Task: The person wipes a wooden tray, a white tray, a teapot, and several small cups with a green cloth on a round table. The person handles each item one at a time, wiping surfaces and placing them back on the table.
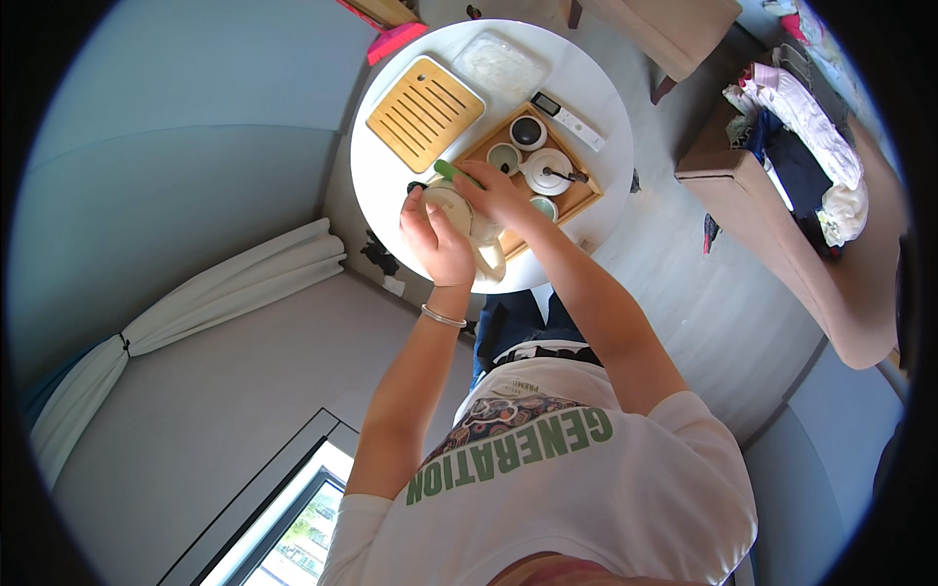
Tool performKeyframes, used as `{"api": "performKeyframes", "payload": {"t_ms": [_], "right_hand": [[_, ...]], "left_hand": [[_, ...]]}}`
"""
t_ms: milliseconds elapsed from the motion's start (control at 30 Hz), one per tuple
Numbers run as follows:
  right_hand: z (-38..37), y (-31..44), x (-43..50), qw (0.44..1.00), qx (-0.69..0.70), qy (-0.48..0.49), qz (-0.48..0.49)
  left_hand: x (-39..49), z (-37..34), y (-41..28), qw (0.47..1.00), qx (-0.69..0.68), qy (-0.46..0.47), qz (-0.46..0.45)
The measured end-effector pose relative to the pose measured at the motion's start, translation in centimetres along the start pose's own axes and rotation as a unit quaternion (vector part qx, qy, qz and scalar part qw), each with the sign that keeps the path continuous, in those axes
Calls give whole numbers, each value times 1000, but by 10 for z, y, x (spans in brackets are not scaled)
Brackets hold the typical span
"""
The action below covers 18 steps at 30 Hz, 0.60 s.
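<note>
My left hand is wrapped around the side of a cream-coloured jug or kettle, its round top facing up and its handle pointing towards me. In my right hand is a small green object, perhaps a sponge or cloth, held over the vessel's far rim. A small black thing shows by my left fingertips; what it is I cannot tell. Beside my right hand lies a wooden tray bearing a white teapot, a black-topped white jar, and pale green cups.
The round white table also carries a slatted bamboo tea board, a clear plastic container and a white remote control. A beige armchair piled with clothes stands right. A beige chair is beyond the table.
</note>
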State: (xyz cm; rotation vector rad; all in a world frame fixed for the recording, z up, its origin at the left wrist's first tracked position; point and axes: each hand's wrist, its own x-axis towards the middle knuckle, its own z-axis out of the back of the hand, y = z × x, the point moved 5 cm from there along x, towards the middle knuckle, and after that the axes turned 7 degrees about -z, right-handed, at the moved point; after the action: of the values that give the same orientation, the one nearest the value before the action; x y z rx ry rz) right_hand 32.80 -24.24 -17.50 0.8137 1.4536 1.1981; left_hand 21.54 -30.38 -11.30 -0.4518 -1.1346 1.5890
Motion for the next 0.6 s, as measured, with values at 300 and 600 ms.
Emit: {"api": "performKeyframes", "payload": {"t_ms": [300, 600], "right_hand": [[-3, -32, -111, 991, 43, -129, -11], [70, -13, -120, 845, -443, -255, 157]], "left_hand": [[3, -1, 3, 1000, -21, -9, 8], [4, -1, -2, 999, 9, -17, -29]]}}
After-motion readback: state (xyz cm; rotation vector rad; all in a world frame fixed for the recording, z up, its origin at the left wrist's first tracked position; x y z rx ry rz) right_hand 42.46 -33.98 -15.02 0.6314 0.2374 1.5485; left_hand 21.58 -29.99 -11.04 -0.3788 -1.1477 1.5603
